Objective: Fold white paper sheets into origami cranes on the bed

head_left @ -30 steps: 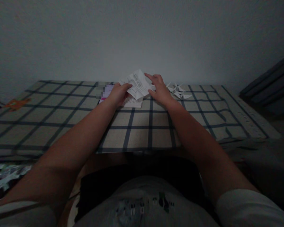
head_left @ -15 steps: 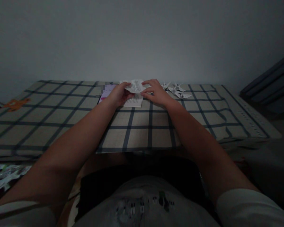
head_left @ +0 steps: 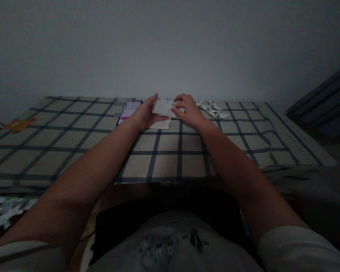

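Observation:
A folded piece of printed white paper (head_left: 163,107) is between my hands, above the table. My left hand (head_left: 145,114) holds it from the left, with the thumb raised beside its edge and a finger stretched out below it. The fingers of my right hand (head_left: 187,109) are bent and pinch its right edge. Under the paper lies a stack of printed pages (head_left: 162,124), partly covered by my left hand. A phone (head_left: 129,109) with a lit screen lies left of that hand. Several folded paper cranes (head_left: 214,109) sit just right of my right hand.
A checked cloth (head_left: 167,162) covers the table, which stands against a pale wall (head_left: 170,45). An orange object (head_left: 19,124) lies at the table's left edge. Paper scraps (head_left: 8,211) are below the table at left. A dark striped fabric (head_left: 325,105) rises at the right.
The paper has turned and tilted, now showing a smaller, flatter face. My left thumb has lifted from it to point upward, and a left finger has extended below it. My right hand has barely moved.

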The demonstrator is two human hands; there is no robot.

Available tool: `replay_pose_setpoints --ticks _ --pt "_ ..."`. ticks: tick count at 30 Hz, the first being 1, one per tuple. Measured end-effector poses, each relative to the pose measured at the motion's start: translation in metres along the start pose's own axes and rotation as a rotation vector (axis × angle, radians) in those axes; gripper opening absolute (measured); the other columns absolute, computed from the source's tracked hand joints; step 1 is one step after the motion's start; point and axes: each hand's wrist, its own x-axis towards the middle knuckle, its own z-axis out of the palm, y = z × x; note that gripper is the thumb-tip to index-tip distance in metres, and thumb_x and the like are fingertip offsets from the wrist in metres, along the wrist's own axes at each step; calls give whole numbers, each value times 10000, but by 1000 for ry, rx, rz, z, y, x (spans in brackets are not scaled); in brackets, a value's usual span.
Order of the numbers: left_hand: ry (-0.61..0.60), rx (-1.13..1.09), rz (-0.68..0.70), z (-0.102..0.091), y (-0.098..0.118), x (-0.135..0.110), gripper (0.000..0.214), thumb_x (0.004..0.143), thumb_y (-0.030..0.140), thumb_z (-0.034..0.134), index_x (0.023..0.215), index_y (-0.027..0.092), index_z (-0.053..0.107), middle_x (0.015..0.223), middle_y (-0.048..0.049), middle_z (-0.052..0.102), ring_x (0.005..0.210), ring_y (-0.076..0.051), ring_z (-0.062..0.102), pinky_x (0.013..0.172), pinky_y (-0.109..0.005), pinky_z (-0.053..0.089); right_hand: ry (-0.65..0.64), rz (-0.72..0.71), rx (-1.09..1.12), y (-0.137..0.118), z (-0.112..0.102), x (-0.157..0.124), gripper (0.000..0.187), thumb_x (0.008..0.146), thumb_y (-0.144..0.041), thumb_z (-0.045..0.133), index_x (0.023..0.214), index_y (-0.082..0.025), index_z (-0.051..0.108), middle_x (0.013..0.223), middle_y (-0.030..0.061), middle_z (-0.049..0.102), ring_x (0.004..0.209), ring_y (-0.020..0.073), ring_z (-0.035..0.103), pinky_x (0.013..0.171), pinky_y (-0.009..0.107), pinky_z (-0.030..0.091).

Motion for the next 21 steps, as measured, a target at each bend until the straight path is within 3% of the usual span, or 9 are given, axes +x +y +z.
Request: replay_pose_setpoints --ticks 2,5,8,13,16,21 --pt "-21 29 24 1 -2 -2 416 851 549 727 1063 191 720 1179 -111 762 1258 -325 667 974 -465 604 29 29 -14 0 0 -1 197 958 -358 643 860 -202 712 1252 126 635 1203 286 526 1138 508 396" --pt "-43 90 64 1 -7 -4 381 719 347 880 1031 184 735 1187 -103 764 1216 -289 684 985 -425 598 14 37 -22 1 1 0 200 965 -365 627 877 -205 710 1196 128 652 1175 288 539 1114 497 415" --pt "-20 144 75 1 -11 -3 357 653 240 910 960 162 745 1118 -105 782 1114 -266 719 977 -412 603 -12 44 -34 1 1 1 211 975 -382 612 892 -210 701 1091 113 677 1111 279 567 1083 478 430" --pt "67 148 88 1 -13 0 283 755 295 855 960 133 743 1034 -117 787 976 -243 754 958 -413 609 -8 80 -6 -5 -3 1 200 972 -372 615 1053 -205 689 1072 96 697 1065 263 584 1030 438 443" --pt "80 144 82 2 -12 -2 286 768 306 843 967 124 746 986 -113 788 882 -224 759 909 -392 618 -20 90 31 -7 -6 1 306 960 -368 631 1217 -207 668 1117 102 702 1065 269 592 1001 428 449" --pt "101 185 116 4 -10 -5 292 763 344 850 928 129 740 949 -105 784 865 -221 757 866 -376 628 -51 75 35 -8 -6 2 256 987 -410 611 1067 -194 721 1064 108 723 1024 269 592 985 421 434"
